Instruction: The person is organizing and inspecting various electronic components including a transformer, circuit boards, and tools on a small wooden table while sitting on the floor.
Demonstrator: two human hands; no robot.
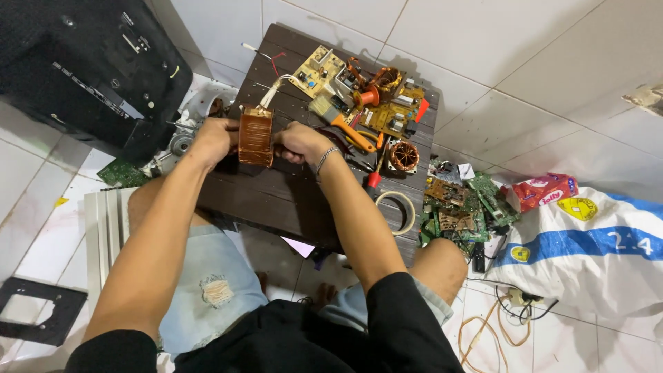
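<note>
I hold a copper-wound coil block (256, 136) upright between both hands above a small dark wooden table (276, 197). My left hand (214, 140) grips its left side and my right hand (299, 144), with a metal bracelet at the wrist, grips its right side. White wires (280, 86) run from the top of the coil to a beige circuit board (319, 71) at the table's far end.
More boards, copper coils (403, 155), an orange-handled tool (352, 132) and a tape ring (397, 211) crowd the table's right half. A pile of green boards (463, 207) and a white-and-blue sack (587, 245) lie on the tiled floor to the right. A black casing (90, 69) stands at left.
</note>
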